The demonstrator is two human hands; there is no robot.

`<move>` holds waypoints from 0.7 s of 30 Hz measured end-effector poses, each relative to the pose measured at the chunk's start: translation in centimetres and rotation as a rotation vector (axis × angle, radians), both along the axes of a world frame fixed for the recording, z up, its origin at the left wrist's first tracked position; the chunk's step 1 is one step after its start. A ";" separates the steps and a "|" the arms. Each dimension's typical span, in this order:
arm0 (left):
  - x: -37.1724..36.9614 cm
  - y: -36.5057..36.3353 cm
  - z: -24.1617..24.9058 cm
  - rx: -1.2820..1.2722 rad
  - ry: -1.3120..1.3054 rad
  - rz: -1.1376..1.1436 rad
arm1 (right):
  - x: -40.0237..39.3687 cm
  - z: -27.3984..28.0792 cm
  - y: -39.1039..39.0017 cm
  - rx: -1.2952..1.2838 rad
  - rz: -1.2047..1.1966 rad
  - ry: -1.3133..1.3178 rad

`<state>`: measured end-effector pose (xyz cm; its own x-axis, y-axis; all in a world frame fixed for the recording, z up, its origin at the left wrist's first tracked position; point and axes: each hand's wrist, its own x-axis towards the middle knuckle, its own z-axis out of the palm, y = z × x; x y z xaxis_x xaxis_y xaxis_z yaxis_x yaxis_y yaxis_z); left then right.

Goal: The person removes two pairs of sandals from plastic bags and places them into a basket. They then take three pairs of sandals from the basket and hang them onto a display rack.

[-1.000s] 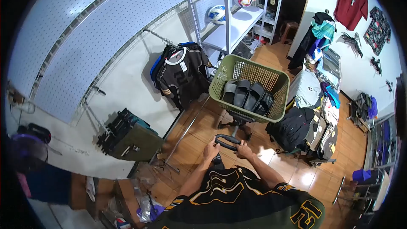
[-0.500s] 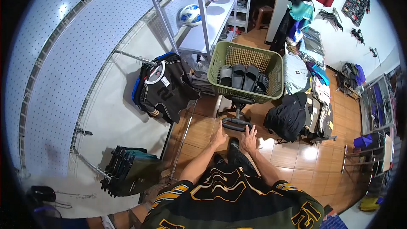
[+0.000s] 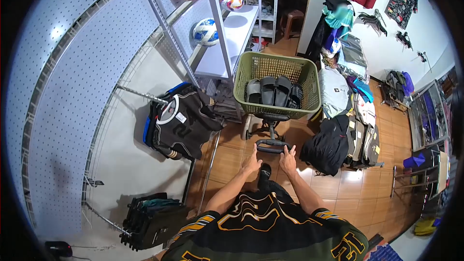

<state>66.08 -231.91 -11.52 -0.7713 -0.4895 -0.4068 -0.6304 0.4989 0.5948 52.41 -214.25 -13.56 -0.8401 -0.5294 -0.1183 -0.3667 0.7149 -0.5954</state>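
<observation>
A green plastic basket (image 3: 277,109) sits on a wheeled cart frame (image 3: 268,124) in front of me. Several dark sandals (image 3: 276,90) lie inside it, with a greyer one on the left. The cart's black loop handle (image 3: 270,149) points toward me. My left hand (image 3: 252,162) is at the handle's left end, fingers curled against it, one finger pointing forward. At the right end, my right hand (image 3: 288,160) has its fingers over the bar. Both palms are turned down or inward, so part of each grip is hidden.
Shirts on hangers (image 3: 183,125) and dark hanging garments (image 3: 152,220) flank the left. A metal shelf (image 3: 217,60) with footballs (image 3: 206,32) stands ahead left. Piled clothes (image 3: 336,89) and a black garment heap (image 3: 326,147) crowd the cart's right side. Tiled floor (image 3: 333,183) extends right.
The shelf and hanging shirts have shifted left and downward in view, while the cart stays ahead of my hands. My right hand's fingers are less spread. A person's legs at lower left have left view.
</observation>
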 end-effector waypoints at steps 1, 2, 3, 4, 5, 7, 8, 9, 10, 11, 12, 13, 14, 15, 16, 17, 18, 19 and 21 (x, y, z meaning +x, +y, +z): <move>-0.6 -0.3 0.4 0.003 -0.027 -0.008 | -0.8 -0.4 -0.2 -0.004 -0.001 0.009; -1.2 -0.5 0.8 0.043 -0.048 -0.004 | -1.4 -0.7 -0.5 -0.007 -0.001 0.016; -1.7 -0.9 1.4 0.082 -0.069 0.003 | -1.9 -0.7 -0.8 -0.019 -0.003 0.031; -2.2 -1.1 2.0 0.122 -0.092 0.014 | -2.5 -0.7 -0.9 -0.031 -0.001 0.044; -2.6 -1.4 2.5 0.111 -0.088 0.002 | -2.8 -0.7 -1.0 -0.042 0.001 0.057; -3.3 -1.6 2.8 0.091 -0.078 -0.016 | -3.7 -0.5 -1.2 -0.066 -0.015 0.055; -3.7 -1.8 3.0 0.096 -0.077 -0.017 | -4.1 -0.3 -1.5 -0.079 -0.021 0.054; -4.1 -2.0 3.2 0.102 -0.077 -0.017 | -4.5 -0.2 -1.6 -0.079 -0.031 0.011; -4.5 -2.1 3.5 0.108 -0.078 -0.018 | -4.9 -0.1 -1.8 -0.091 -0.015 0.026; -4.7 -2.0 3.7 0.099 -0.051 -0.013 | -5.3 0.0 -1.6 -0.101 0.001 0.039; -4.9 -2.0 3.8 0.090 -0.025 -0.010 | -5.7 0.3 -1.6 -0.111 0.014 0.052; -5.2 -2.0 3.8 0.082 0.002 -0.008 | -6.0 0.5 -1.6 -0.089 0.016 0.016; -5.4 -2.0 3.9 0.102 0.008 -0.001 | -6.4 0.7 -1.6 -0.073 0.027 0.022; -5.6 -2.0 3.9 0.122 0.015 0.006 | -6.8 0.8 -1.5 -0.056 0.038 0.027; -5.8 -2.1 3.9 0.141 0.021 0.012 | -7.2 0.9 -1.5 -0.041 0.048 0.033; -6.0 -2.2 3.9 0.154 0.060 0.016 | -7.6 1.0 -1.4 -0.037 0.051 0.021; -6.0 -2.1 3.2 0.168 0.098 0.020 | -8.2 1.4 -1.2 -0.034 0.054 0.009; -6.0 -2.1 2.4 0.181 0.137 0.024 | -8.6 1.3 -1.1 -0.031 0.057 -0.003; -5.9 -2.2 1.5 0.232 0.185 0.024 | -9.5 1.2 -1.0 -0.023 0.069 -0.016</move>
<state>60.16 -234.15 -10.03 -0.8322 -0.4187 -0.3635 -0.5104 0.3222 0.7973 42.96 -215.22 -12.39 -0.7994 -0.5890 -0.1188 -0.4050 0.6743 -0.6175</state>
